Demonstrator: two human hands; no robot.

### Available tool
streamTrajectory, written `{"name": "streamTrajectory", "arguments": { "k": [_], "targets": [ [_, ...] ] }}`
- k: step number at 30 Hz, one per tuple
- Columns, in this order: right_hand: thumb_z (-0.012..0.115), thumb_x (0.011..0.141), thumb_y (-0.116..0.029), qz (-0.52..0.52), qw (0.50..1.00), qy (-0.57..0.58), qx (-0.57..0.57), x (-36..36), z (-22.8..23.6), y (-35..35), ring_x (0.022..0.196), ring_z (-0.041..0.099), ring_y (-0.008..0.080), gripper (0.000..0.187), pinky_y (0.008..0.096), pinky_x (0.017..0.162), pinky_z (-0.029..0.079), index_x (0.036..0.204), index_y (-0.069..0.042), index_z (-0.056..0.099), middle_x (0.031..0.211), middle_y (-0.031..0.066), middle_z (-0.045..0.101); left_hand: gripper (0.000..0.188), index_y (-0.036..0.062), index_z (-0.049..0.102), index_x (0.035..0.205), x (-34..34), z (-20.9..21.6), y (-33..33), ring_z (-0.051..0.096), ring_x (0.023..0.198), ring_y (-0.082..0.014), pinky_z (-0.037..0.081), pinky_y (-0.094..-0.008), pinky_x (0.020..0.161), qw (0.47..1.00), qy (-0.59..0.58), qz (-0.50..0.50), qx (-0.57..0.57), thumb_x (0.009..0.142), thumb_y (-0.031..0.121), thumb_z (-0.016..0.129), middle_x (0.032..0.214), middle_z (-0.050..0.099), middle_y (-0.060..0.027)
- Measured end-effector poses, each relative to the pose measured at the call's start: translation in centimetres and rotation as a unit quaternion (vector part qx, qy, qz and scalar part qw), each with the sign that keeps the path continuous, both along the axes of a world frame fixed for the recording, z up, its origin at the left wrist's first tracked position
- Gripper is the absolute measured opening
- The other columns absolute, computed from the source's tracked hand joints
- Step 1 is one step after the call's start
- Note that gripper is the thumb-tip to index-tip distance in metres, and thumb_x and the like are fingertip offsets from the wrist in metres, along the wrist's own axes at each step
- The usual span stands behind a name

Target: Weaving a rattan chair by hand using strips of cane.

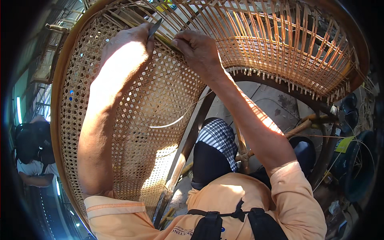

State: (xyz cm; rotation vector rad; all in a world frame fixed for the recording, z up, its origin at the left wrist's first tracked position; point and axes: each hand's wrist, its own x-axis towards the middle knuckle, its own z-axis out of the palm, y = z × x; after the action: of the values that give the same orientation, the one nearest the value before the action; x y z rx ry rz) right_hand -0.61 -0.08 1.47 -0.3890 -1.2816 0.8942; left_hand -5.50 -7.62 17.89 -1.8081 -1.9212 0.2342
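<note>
My left hand (pixel 134 40) is closed around a dark pointed blade (pixel 154 28) whose tip sticks up past my fingers, at the upper edge of a woven cane panel (pixel 136 148). Just to its right, my right hand (pixel 196 50) pinches the end of a greenish-brown strip (pixel 166 41) that runs between both hands. A thin pale cane strand (pixel 172 123) curls loose over the panel, below my right hand. The panel has a close pattern of small holes and sits within a curved brown wooden frame (pixel 57 96). My fingers hide part of the blade and strip.
An openwork of spaced cane strands (pixel 276 44) fills the upper right, with cut ends along its lower edge. Wooden legs and a crossbar (pixel 300 128) stand beneath. At the right are a dark green round container (pixel 358 164) and loose strands. Another person (pixel 36 148) is at far left.
</note>
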Motion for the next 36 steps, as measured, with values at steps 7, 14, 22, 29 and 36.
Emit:
{"name": "streamTrajectory", "arguments": {
  "k": [7,14,22,29,36],
  "targets": [
    [0.06,0.075,-0.01,-0.07,0.993,-0.082,0.046,0.4,-0.4,0.2,0.073,0.057,0.0303,0.005,0.0391,0.065,0.046,0.074,-0.005,0.061,0.074,0.0134,0.06,0.028,0.0126,0.058,0.113,-0.7,-0.9,0.9,0.064,0.083,-0.0304,0.048,-0.0383,0.07,0.999,-0.017,0.039,-0.005,0.088,0.025,0.053,0.088,0.064,-0.0164],
    [0.058,0.075,-0.009,-0.007,0.991,-0.134,-0.014,1.3,0.9,-0.7,0.068,0.056,0.0292,0.008,0.039,0.062,0.045,0.068,-0.005,0.057,0.071,0.0126,0.059,0.029,0.0115,0.056,0.114,-1.6,-1.2,0.5,0.063,0.084,-0.0314,0.048,-0.0388,0.071,0.999,-0.012,0.043,-0.006,0.09,0.026,0.051,0.09,0.063,-0.0184],
    [0.06,0.076,-0.01,-0.084,0.994,-0.032,0.063,-0.2,-0.2,-0.2,0.069,0.056,0.0289,0.006,0.0384,0.062,0.045,0.074,-0.004,0.061,0.068,0.0126,0.058,0.029,0.0031,0.053,0.115,-2.4,-1.7,1.0,0.058,0.056,-0.0173,0.045,-0.0314,0.054,0.988,-0.149,0.027,-0.015,0.091,0.017,0.048,0.065,0.058,-0.0092],
    [0.059,0.074,-0.011,-0.085,0.991,-0.098,0.017,0.1,0.3,-0.4,0.072,0.058,0.0298,0.007,0.0384,0.063,0.046,0.072,-0.005,0.06,0.068,0.0136,0.057,0.033,0.0005,0.047,0.12,-1.4,-2.1,0.4,0.042,0.042,-0.0047,0.031,-0.0194,0.038,0.874,-0.48,0.075,0.023,0.09,0.013,0.049,0.062,0.055,-0.0006],
    [0.057,0.074,-0.016,-0.021,0.988,-0.144,-0.06,0.7,1.5,-0.8,0.073,0.06,0.0317,0.013,0.0397,0.065,0.046,0.071,-0.003,0.059,0.073,0.016,0.06,0.031,0.0015,0.048,0.118,-1.2,-2.7,0.0,0.039,0.039,-0.0034,0.03,-0.0182,0.036,0.852,-0.522,0.044,0.024,0.09,0.015,0.049,0.063,0.057,-0.0005]
  ]
}}
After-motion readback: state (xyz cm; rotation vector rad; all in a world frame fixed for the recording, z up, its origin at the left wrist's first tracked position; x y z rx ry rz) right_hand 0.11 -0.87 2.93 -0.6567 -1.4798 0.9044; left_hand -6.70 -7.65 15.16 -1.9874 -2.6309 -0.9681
